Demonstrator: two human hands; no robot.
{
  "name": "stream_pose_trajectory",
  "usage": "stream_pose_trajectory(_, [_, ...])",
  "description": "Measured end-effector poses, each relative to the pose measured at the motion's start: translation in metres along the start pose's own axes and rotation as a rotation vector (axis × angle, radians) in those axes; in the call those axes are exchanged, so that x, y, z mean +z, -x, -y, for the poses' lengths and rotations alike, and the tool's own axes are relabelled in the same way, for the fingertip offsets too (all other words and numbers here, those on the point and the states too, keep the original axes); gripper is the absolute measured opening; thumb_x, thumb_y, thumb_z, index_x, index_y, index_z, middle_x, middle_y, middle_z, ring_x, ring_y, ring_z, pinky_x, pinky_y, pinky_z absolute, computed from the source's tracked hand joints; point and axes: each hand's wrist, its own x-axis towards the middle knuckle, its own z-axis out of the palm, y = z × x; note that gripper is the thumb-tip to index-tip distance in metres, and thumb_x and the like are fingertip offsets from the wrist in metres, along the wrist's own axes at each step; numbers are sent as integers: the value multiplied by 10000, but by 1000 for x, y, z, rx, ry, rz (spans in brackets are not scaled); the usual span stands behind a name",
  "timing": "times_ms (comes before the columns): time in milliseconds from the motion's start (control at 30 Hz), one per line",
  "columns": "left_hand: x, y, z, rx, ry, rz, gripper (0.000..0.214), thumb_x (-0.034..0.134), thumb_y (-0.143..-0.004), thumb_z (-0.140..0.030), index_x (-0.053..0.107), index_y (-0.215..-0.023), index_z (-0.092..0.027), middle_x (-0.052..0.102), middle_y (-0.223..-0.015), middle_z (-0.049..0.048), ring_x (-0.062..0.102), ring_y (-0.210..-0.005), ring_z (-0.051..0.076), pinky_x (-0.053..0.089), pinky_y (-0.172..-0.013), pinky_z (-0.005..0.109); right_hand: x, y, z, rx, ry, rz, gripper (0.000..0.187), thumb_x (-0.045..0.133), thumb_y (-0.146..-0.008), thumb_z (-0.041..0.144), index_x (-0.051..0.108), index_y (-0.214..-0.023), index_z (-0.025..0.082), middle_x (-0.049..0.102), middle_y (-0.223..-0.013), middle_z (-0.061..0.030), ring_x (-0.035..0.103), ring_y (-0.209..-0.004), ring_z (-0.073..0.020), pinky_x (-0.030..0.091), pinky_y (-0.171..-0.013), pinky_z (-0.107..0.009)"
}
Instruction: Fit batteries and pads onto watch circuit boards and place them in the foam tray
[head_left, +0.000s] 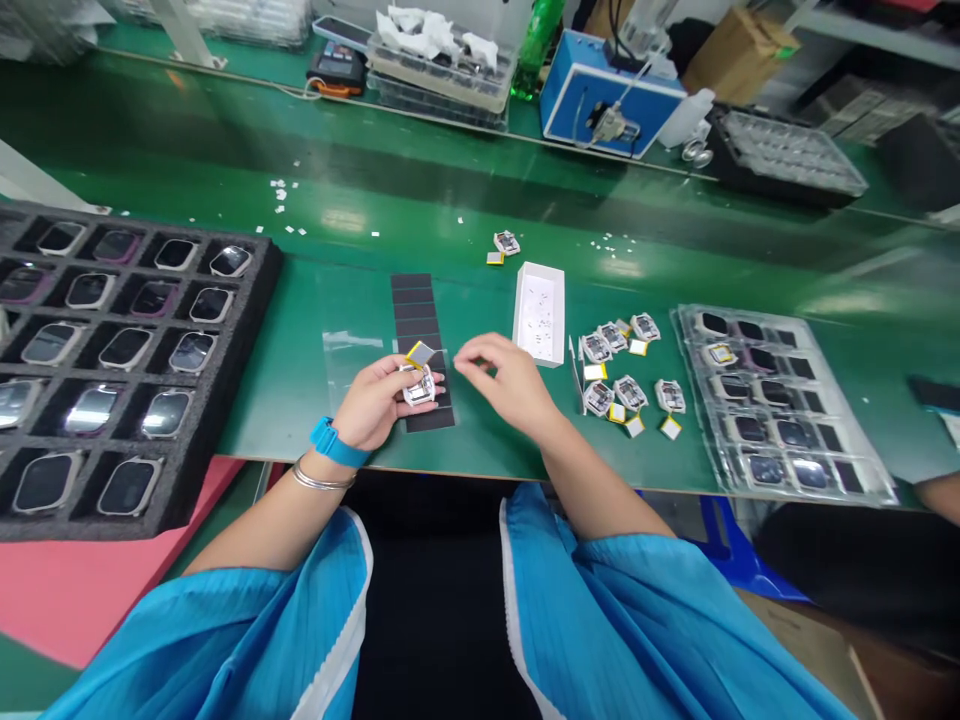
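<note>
My left hand (369,408) holds an opened white smartwatch case (421,388), its inside facing up. A small grey battery with a yellow edge (420,354) sticks up from the case near my thumb. To the right, apart from the case, my right hand (514,388) hovers with thumb and forefinger brought together in a pinch; anything between the fingertips is too small to make out. Beneath the case lies a strip of dark adhesive pieces (415,298) on clear film. Several opened watch cases (628,392) with batteries lie right of my right hand.
A white box (561,310) with tiny bits stands beyond my right hand. On the left is a grey foam tray (264,262) of watches; on the right, clear plastic trays (847,400) hold more. A blue machine (574,95) sits on the back shelf. Another person's arm (939,495) shows far right.
</note>
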Motion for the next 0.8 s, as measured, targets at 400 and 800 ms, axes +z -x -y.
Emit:
stream_pose_trajectory(400, [2, -9, 10, 63, 62, -43, 188, 701, -740, -110, 608, -903, -123, 755, -849, 89, 709, -776, 157, 557, -749, 285, 26, 20, -12, 43, 300, 55, 99, 668, -843, 112, 719, -879, 190, 651, -994, -71, 598, -942, -223, 503, -912, -403])
stream_pose_trajectory(800, [4, -9, 8, 58, 71, -57, 187, 680, -739, -107, 612, -913, -124, 760, -849, 88, 699, -727, 145, 566, -723, 288, 24, 36, -6, -351, 398, -123, 99, 546, -940, 159, 617, -884, 201, 627, -971, -81, 571, -919, -218, 486, -823, -386])
